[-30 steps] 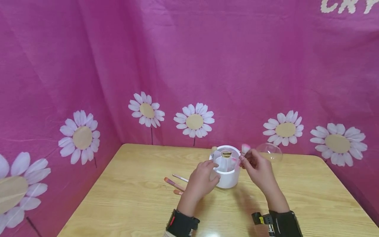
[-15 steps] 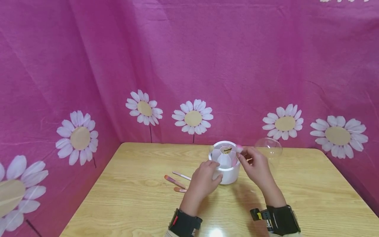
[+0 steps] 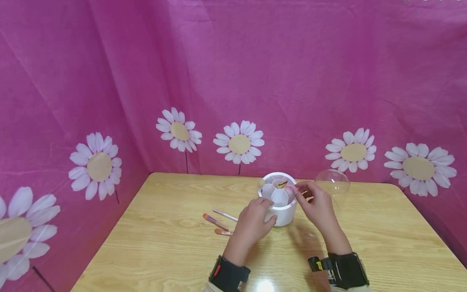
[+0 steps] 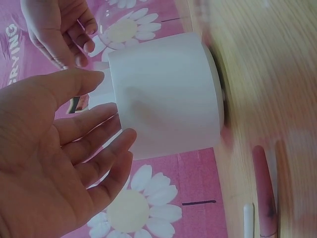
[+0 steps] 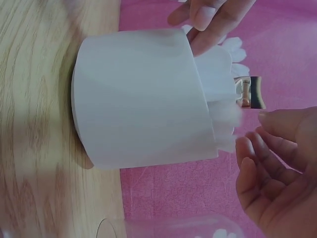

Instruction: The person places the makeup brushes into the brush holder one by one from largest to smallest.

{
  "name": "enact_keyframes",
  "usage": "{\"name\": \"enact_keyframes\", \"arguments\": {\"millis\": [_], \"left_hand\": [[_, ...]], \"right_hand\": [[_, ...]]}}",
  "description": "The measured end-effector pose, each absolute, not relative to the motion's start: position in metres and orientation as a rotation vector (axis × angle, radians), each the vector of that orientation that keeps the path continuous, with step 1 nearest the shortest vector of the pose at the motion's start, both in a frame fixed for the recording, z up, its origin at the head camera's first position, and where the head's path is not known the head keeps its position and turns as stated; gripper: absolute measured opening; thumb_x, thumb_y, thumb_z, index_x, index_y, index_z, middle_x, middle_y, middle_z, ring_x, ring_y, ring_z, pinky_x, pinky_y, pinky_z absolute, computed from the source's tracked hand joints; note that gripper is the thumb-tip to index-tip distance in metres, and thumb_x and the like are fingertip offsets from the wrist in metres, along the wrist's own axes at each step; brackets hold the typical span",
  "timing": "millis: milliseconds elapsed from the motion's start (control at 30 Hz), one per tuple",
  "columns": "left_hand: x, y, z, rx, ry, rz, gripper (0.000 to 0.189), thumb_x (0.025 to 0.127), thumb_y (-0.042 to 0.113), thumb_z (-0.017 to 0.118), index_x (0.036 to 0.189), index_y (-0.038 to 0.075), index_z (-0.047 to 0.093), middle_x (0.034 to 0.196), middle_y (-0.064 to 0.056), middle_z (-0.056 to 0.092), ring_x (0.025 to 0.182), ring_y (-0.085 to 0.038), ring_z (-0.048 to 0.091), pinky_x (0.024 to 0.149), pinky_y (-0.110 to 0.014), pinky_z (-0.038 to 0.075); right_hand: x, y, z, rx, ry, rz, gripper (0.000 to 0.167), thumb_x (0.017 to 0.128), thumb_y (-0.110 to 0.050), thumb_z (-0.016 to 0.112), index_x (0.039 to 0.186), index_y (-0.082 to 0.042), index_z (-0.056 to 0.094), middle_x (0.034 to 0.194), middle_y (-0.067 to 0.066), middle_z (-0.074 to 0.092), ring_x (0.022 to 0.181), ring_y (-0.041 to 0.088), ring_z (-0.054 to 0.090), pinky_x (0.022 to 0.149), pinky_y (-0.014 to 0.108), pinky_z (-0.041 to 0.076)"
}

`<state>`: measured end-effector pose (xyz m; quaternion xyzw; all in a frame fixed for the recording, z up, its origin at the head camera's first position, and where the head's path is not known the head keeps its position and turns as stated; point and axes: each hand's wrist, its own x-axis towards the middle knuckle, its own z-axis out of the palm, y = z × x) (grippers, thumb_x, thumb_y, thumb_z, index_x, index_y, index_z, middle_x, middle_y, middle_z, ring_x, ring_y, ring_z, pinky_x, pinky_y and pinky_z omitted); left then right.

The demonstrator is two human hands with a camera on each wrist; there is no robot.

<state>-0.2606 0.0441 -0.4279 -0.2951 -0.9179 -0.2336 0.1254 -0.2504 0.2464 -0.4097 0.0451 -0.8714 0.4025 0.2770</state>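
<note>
A white round makeup brush holder (image 3: 285, 216) with petal-shaped compartments stands upright on the table. My left hand (image 3: 254, 221) is at its near left rim; in the left wrist view the fingers (image 4: 91, 141) are spread and relaxed, tips right at the rim. My right hand (image 3: 314, 201) is at the right rim. In the right wrist view its fingers (image 5: 267, 168) are loosely bent with nothing between them. A fluffy pink-and-white makeup brush (image 5: 229, 115) sits in the holder just in front of them. A gold-ferruled brush with dark bristles (image 5: 247, 92) rises from the centre.
Several makeup brushes (image 3: 216, 222) lie on the wooden table (image 3: 175, 251) left of my left hand. A clear dome cover (image 3: 333, 182) stands behind my right hand. A pink cloth with printed daisies (image 3: 238, 144) hangs behind the table.
The fluffy pink brush, earlier pinched by my right hand above the rim, has gone down into the holder and been let go. My left hand has stayed at the rim.
</note>
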Motion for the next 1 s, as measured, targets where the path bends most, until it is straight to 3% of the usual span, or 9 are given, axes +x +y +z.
{"name": "enact_keyframes", "arguments": {"millis": [267,433,633,833,1000], "left_hand": [[-0.262,0.043,-0.428,-0.849,-2.687,-0.67,0.037,0.092,0.03,0.075,0.122,0.009,0.07,0.121,-0.005,0.068,0.109,-0.022,0.065,0.086,-0.035,0.056],[-0.262,0.043,-0.428,-0.868,-2.687,-0.649,0.037,0.093,0.031,0.074,0.123,0.009,0.07,0.121,-0.005,0.068,0.11,-0.021,0.065,0.086,-0.034,0.056],[-0.263,0.044,-0.429,-0.9,-2.675,-0.619,0.034,0.093,0.031,0.074,0.12,0.011,0.07,0.118,-0.003,0.068,0.108,-0.019,0.065,0.085,-0.032,0.056],[-0.262,0.045,-0.428,-0.909,-2.67,-0.595,0.033,0.092,0.031,0.075,0.118,0.011,0.071,0.115,-0.002,0.069,0.106,-0.018,0.064,0.084,-0.03,0.056],[-0.261,0.043,-0.428,-0.895,-2.658,-0.593,0.032,0.092,0.031,0.076,0.117,0.011,0.071,0.114,-0.002,0.069,0.105,-0.017,0.064,0.083,-0.03,0.056]], "right_hand": [[-0.253,0.249,-0.415,0.107,-2.401,1.073,0.036,0.087,-0.001,0.074,0.119,0.009,0.061,0.11,0.027,0.06,0.086,0.038,0.068,0.067,0.036,0.058],[-0.26,0.243,-0.427,0.068,-2.322,1.056,0.025,0.087,-0.009,0.079,0.104,0.005,0.066,0.092,0.018,0.067,0.079,0.032,0.068,0.064,0.031,0.056],[-0.268,0.239,-0.437,0.112,-2.28,0.889,0.011,0.085,-0.002,0.077,0.09,0.003,0.067,0.08,0.013,0.065,0.068,0.026,0.061,0.059,0.03,0.048],[-0.265,0.24,-0.426,0.158,-2.339,0.909,0.009,0.085,0.0,0.074,0.088,0.002,0.066,0.077,0.01,0.063,0.066,0.022,0.057,0.056,0.026,0.044],[-0.265,0.243,-0.415,0.148,-2.363,0.983,0.013,0.088,-0.004,0.074,0.096,0.004,0.069,0.083,0.014,0.067,0.069,0.021,0.059,0.058,0.023,0.047]]}}
